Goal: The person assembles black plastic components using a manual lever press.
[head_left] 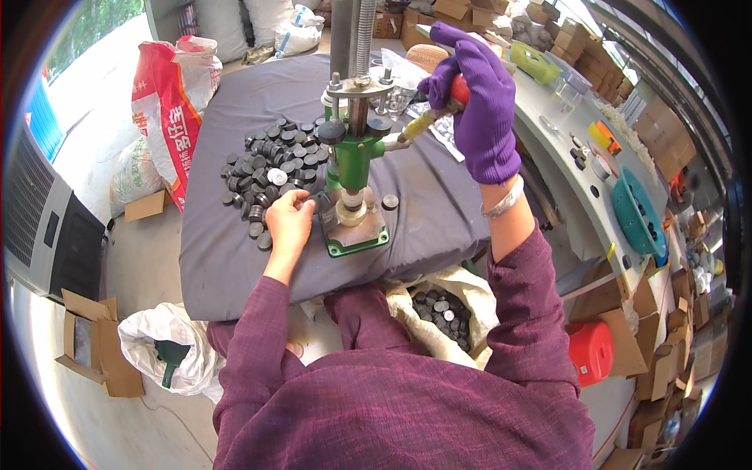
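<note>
My left hand (290, 222) is bare and sits between the pile and the press base. Its thumb and fingertips are bent together; whether they pinch anything is too small to tell. Beside it lies a heap of small round black caps (258, 174), with a white cap (277, 177) among them. My right hand (484, 110), in a purple knitted glove, is wrapped round the red ball knob (460, 91) of a lever with yellow wrapping (418, 125). That lever joins a green hand press (356, 163), whose ram comes down onto a pale round holder (350, 213) on the base. One loose cap (390, 202) lies right of it.
A dark grey cloth (439, 227) covers the table. Below its front edge, an open sack (486, 301) holds many caps. A white sack (149, 333) with a green scoop (169, 356) stands at lower left. On the right are a side table (548, 141), a teal basket (627, 215) and a red bucket (591, 352).
</note>
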### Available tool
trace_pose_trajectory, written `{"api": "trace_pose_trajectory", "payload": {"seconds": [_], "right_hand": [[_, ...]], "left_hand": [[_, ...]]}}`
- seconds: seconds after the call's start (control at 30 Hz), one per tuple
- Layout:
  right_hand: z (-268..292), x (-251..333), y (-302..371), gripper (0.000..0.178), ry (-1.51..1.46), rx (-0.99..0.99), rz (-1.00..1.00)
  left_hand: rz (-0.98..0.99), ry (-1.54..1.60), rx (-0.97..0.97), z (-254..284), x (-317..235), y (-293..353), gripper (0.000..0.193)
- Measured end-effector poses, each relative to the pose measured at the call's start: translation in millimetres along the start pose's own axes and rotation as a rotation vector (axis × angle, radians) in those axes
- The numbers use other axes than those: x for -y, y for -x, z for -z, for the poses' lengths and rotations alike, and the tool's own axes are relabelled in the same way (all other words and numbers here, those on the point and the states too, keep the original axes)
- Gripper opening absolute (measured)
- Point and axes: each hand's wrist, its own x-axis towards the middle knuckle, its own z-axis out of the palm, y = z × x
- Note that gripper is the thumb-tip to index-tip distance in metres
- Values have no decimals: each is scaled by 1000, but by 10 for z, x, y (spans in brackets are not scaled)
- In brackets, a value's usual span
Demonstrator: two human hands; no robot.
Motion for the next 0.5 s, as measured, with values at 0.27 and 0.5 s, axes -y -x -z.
{"api": "trace_pose_trajectory", "payload": {"seconds": [0.27,0.5], "right_hand": [[-15,-141,-177,33,-101,-16,54],[-11,-105,-159,39,-28,17,17]], "left_hand": [[109,188,86,-338,-90,151,14],[-216,81,-41,-285,-63,268,33]]}}
